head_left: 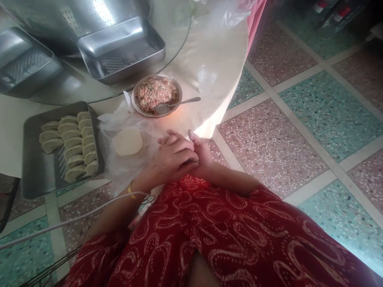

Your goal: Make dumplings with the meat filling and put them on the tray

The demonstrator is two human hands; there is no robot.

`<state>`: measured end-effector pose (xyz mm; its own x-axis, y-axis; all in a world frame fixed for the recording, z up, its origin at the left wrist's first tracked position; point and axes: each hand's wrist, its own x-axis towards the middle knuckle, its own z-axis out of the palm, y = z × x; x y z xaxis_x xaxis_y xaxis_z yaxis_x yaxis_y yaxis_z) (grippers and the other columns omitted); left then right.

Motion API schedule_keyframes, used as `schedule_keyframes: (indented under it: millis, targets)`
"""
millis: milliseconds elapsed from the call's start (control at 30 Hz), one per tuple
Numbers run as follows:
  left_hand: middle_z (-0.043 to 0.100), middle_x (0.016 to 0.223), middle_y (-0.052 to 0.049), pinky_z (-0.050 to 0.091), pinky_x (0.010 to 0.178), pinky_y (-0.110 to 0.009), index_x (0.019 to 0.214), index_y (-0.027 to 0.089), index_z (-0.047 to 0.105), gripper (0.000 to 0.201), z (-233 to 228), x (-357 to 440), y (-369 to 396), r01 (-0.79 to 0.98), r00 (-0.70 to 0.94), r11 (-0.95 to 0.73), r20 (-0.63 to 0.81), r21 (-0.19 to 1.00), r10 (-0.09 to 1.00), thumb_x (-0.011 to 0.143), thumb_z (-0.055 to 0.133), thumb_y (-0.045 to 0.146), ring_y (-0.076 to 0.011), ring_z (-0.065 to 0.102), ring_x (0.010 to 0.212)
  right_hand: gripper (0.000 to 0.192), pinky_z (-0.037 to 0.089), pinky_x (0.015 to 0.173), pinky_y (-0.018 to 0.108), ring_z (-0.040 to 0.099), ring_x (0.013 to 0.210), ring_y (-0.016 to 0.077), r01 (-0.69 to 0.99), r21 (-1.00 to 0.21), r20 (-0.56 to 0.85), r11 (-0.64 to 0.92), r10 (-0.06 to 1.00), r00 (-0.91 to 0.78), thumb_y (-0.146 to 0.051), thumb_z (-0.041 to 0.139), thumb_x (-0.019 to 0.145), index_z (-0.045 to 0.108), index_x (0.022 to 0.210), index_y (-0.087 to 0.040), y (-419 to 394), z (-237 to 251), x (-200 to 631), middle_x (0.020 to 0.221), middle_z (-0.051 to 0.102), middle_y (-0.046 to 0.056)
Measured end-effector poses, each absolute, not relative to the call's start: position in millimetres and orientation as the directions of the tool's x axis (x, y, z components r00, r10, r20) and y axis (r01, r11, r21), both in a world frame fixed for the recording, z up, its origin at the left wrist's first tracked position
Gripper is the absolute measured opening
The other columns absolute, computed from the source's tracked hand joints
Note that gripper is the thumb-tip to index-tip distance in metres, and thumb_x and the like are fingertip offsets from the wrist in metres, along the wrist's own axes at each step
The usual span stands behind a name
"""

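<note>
My left hand lies across my right hand at the table's edge, in front of my red patterned clothes. Both are closed around each other with curled fingers. Whatever is between the palms, if anything, is hidden. White flour marks the right thumb. Left of my hands, a round dumpling wrapper rests on a clear plastic bag. Just beyond them stands a bowl of minced filling, a metal spoon leaning in it. A metal tray at the left holds several folded dumplings.
A metal tray with nothing in it stands behind the bowl, and another tray is at the far left. Behind them is a large perforated metal vessel. A white cable crosses by my left wrist. Bottles stand on the tiled floor.
</note>
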<state>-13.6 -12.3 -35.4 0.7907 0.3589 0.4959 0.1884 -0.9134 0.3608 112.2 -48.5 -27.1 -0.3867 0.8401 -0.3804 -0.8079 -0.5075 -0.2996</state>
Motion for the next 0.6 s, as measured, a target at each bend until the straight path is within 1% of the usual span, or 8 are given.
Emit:
schedule_keyframes:
  millis: [133,233,300,433,533,600]
  targets:
    - [0.062,0.093,0.001,0.043,0.081,-0.038,0.086,0.028,0.06,0.014,-34.5,-13.3,-12.7,0.161,0.799,-0.918,0.498,0.362,0.337,0.098,0.054,0.033,-0.0199,0.058,0.092,0.047,0.052,0.104,0.045,0.061,0.118,0.0229,-0.806,-0.337,-0.321,-0.486,0.864,-0.387,-0.06,0.044,0.088,0.062,0.112,-0.025,-48.3,-32.9,110.5,0.1,0.073,0.005]
    - [0.062,0.095,0.001,0.043,0.082,-0.038,0.091,0.028,0.06,0.009,-34.7,-14.2,-11.6,0.156,0.766,-0.922,0.546,0.355,0.34,0.096,0.059,0.035,-0.02,0.057,0.091,0.045,0.052,0.104,0.044,0.059,0.12,0.0228,-0.805,-0.343,-0.31,-0.485,0.867,-0.391,-0.058,0.043,0.089,0.063,0.112,-0.024,-49.0,-35.4,111.8,0.101,0.072,0.005]
    - [0.063,0.096,0.001,0.043,0.082,-0.038,0.093,0.028,0.061,0.009,-35.0,-14.7,-11.2,0.166,0.759,-0.922,0.552,0.349,0.345,0.095,0.06,0.037,-0.0202,0.057,0.09,0.045,0.053,0.103,0.043,0.059,0.12,0.0225,-0.805,-0.337,-0.308,-0.489,0.865,-0.396,-0.056,0.042,0.09,0.064,0.112,-0.024,-49.8,-36.1,112.7,0.1,0.072,0.005]
    - [0.062,0.093,0.0,0.043,0.078,-0.038,0.087,0.029,0.064,0.013,-33.3,-11.9,-12.7,0.176,0.788,-0.926,0.515,0.335,0.336,0.096,0.057,0.035,-0.0209,0.056,0.089,0.044,0.053,0.102,0.042,0.062,0.116,0.0214,-0.819,-0.344,-0.27,-0.46,0.883,-0.383,-0.054,0.044,0.09,0.063,0.115,-0.024,-51.0,-38.9,110.7,0.102,0.072,0.004]
    - [0.062,0.089,-0.001,0.043,0.075,-0.038,0.083,0.028,0.064,0.016,-31.7,-8.9,-13.3,0.169,0.79,-0.934,0.524,0.314,0.319,0.096,0.056,0.031,-0.0209,0.054,0.085,0.044,0.053,0.1,0.042,0.064,0.112,0.0212,-0.837,-0.341,-0.22,-0.428,0.902,-0.371,-0.053,0.043,0.09,0.062,0.116,-0.024,-51.1,-42.1,108.6,0.1,0.073,0.004]
    - [0.062,0.09,-0.001,0.043,0.074,-0.038,0.083,0.028,0.065,0.014,-31.5,-9.1,-12.2,0.149,0.787,-0.939,0.537,0.31,0.302,0.095,0.058,0.03,-0.0205,0.053,0.084,0.045,0.054,0.098,0.042,0.064,0.111,0.0215,-0.843,-0.339,-0.195,-0.418,0.907,-0.372,-0.053,0.043,0.09,0.062,0.117,-0.023,-51.1,-42.3,109.6,0.099,0.072,0.004]
